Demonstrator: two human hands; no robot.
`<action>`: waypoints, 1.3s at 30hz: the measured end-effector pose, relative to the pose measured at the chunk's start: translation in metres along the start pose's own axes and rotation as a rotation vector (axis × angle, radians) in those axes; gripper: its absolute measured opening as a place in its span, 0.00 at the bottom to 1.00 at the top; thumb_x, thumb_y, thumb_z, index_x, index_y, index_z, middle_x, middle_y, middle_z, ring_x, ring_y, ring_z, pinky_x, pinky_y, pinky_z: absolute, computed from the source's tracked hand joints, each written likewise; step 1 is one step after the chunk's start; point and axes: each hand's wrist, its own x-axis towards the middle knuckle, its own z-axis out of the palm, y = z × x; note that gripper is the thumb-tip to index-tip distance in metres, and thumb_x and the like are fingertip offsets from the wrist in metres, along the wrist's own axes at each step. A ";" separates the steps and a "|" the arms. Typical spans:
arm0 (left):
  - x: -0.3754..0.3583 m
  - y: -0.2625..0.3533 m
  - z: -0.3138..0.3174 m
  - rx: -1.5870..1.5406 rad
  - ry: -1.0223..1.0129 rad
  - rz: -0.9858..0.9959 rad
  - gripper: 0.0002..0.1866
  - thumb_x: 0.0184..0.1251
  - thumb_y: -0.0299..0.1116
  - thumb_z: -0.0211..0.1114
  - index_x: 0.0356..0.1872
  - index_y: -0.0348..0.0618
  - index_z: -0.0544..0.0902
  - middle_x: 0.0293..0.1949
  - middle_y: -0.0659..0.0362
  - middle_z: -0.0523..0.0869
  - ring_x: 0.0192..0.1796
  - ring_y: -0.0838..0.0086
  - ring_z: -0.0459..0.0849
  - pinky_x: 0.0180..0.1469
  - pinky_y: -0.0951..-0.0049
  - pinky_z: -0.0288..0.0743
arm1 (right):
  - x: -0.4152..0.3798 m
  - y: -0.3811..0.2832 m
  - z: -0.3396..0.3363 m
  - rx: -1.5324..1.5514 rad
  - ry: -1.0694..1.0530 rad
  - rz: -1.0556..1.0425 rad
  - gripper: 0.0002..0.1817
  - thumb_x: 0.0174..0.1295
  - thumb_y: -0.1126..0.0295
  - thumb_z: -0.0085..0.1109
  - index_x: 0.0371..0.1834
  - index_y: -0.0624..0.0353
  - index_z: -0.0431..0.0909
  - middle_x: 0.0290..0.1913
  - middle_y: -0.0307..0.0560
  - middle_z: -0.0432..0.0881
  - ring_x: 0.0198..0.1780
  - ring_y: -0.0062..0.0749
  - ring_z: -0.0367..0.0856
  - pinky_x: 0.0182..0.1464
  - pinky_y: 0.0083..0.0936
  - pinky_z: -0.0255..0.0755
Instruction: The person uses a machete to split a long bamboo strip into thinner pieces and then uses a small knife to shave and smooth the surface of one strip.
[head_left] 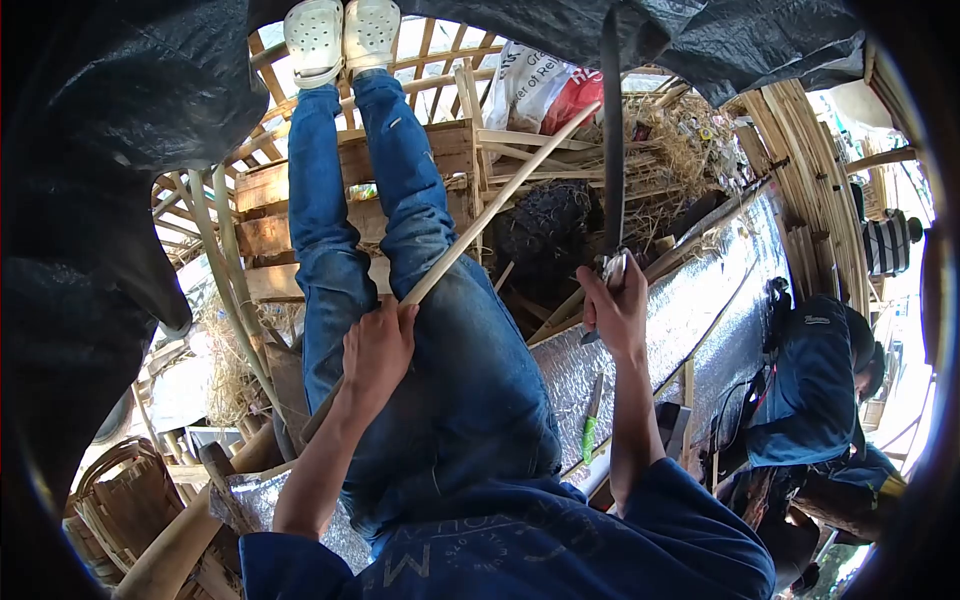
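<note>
My left hand (380,345) is closed around the lower part of a long pale bamboo strip (505,195), above my left thigh. The strip slants up and to the right across my jeans, and its far end is near the machete's blade. My right hand (615,305) grips a machete (613,150) whose long dark blade points away from me. Most of its handle is hidden by my fingers. Below my right hand, a knife with a green handle (589,438) lies on the silver foil sheet (660,325).
A person in a blue jacket (815,375) is at the right. Wooden slats (440,150) stand under my lower legs. Straw and wood scraps (665,150) lie ahead, beside a printed sack (540,85). Black plastic sheeting (100,250) hangs at the left. A woven basket (120,500) sits lower left.
</note>
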 end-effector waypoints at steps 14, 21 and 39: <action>-0.072 -0.003 -0.052 -0.086 0.105 -0.207 0.11 0.73 0.34 0.56 0.31 0.38 0.73 0.22 0.46 0.80 0.26 0.51 0.81 0.29 0.56 0.69 | -0.020 0.018 0.004 -0.395 -0.112 -0.008 0.17 0.54 0.66 0.68 0.43 0.63 0.75 0.23 0.43 0.77 0.23 0.26 0.72 0.30 0.26 0.67; -0.102 -0.010 -0.086 -0.054 0.119 -0.360 0.10 0.73 0.33 0.54 0.33 0.38 0.75 0.25 0.46 0.81 0.28 0.49 0.81 0.29 0.55 0.68 | -0.025 0.012 0.002 -0.361 -0.116 0.015 0.16 0.56 0.67 0.67 0.42 0.63 0.75 0.17 0.42 0.76 0.16 0.25 0.76 0.21 0.26 0.66; -0.015 -0.012 -0.065 0.167 0.176 -0.190 0.13 0.74 0.37 0.52 0.34 0.37 0.76 0.31 0.43 0.82 0.37 0.48 0.82 0.41 0.52 0.74 | -0.032 0.017 -0.007 -0.259 -0.091 0.122 0.15 0.58 0.68 0.66 0.41 0.65 0.73 0.14 0.38 0.73 0.14 0.20 0.73 0.16 0.20 0.61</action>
